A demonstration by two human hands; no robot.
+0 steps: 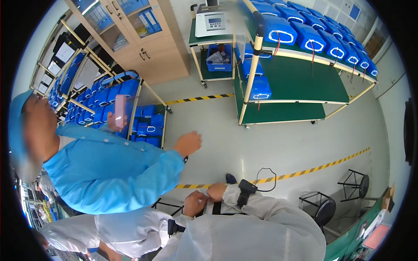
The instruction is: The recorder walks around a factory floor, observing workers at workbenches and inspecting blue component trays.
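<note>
While the left hand [194, 203] is resting beside the right hand [216, 192], fingers half-curled, whether they're gripping anything I can't tell; behind the right fingers, a black unit [247, 187] is riding the sleeve [270, 209], seeming light, rigid, best held by its sides.

On the smooth grey floor [209, 130], crossed by yellow-and-black striped tape [200, 98], there stand a tall light-brown wooden cabinet [163, 63], a green-shelved cart of cream-coloured tubes [296, 80], and round black stools [325, 212].
</note>
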